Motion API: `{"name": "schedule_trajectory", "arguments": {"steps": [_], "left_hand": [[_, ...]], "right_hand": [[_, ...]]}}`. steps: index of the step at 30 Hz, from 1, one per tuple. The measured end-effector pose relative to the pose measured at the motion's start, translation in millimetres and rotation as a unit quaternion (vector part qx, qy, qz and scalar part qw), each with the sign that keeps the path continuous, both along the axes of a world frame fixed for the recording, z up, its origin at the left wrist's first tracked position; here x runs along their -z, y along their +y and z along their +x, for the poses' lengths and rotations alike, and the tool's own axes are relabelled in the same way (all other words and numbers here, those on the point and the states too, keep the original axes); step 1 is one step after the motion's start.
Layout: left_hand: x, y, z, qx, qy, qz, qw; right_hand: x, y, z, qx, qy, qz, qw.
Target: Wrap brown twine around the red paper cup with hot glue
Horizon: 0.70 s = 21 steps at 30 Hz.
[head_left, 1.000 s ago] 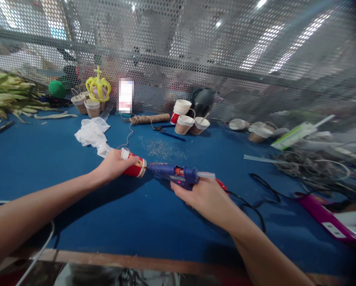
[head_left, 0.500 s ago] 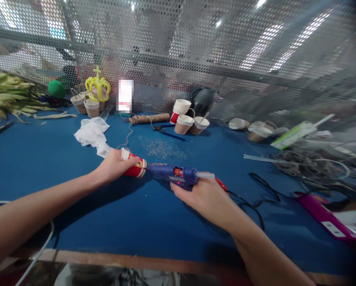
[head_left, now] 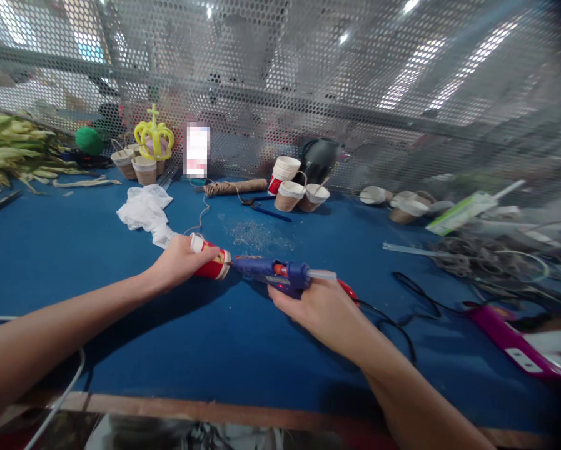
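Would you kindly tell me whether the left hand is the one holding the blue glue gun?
No, the left hand holds the red cup, while the right hand grips the blue glue gun.

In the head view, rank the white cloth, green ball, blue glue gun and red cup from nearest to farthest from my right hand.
1. Blue glue gun: held in the right hand.
2. Red cup: in the left hand, at the nozzle end.
3. White cloth: just beyond the left hand.
4. Green ball: at the back, on the left.
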State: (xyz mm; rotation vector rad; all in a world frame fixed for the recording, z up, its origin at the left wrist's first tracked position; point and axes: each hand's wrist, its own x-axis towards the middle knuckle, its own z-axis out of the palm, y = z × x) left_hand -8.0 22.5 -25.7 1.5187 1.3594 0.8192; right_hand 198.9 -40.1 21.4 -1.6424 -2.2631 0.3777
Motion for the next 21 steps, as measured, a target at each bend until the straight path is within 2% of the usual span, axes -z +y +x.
{"name": "schedule_trajectory", "arguments": {"steps": [5, 11, 21], "left_hand": [[-0.2, -1.4, 0.3, 0.002, -0.005, 0.002, 1.000], [1.1, -1.5, 0.9, 0.003, -0.011, 0.007, 1.000], [6.4, -0.2, -0.6, -0.001, -0.009, 0.011, 1.000]], "right_hand": [[-2.3, 2.4, -2.5, 0.017, -0.002, -0.006, 1.000], [-0.3, 2.6, -3.6, 0.046, 0.040, -0.010, 0.998], [0.0, 4.6, -4.3, 0.043, 0.044, 0.008, 0.998]]}}
